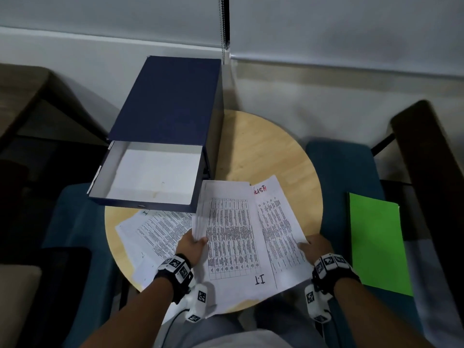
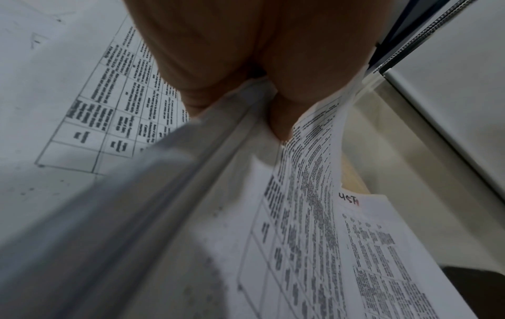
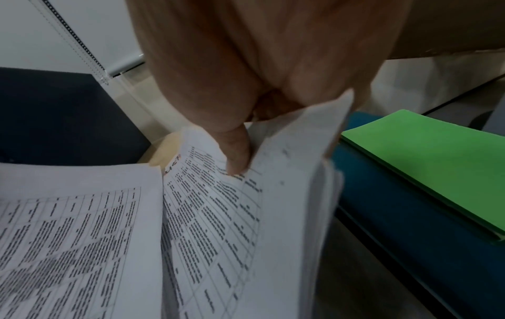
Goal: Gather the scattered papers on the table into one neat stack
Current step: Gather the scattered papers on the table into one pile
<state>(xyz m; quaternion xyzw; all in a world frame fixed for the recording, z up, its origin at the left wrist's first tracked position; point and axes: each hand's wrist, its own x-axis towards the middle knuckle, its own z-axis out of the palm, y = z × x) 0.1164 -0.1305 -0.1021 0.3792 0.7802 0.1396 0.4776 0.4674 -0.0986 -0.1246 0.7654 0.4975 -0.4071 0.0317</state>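
Observation:
My left hand (image 1: 195, 243) pinches the left edge of a bundle of printed sheets (image 1: 232, 237) with tables on them, held over the round wooden table (image 1: 263, 151). In the left wrist view the thumb (image 2: 281, 120) lies on top of that bundle (image 2: 169, 194). My right hand (image 1: 311, 247) pinches the right edge of another printed sheet (image 1: 278, 229) with red writing at its far end; the right wrist view shows its thumb (image 3: 237, 151) pressed on this sheet (image 3: 218, 215). More printed sheets (image 1: 153, 234) lie flat on the table at the left, partly under the held bundle.
A dark blue box (image 1: 165, 116) with its white drawer (image 1: 150, 174) pulled open stands on the table's far left. A green folder (image 1: 376, 239) rests on the blue chair (image 1: 344, 177) at the right. Another blue chair (image 1: 75, 222) is at the left.

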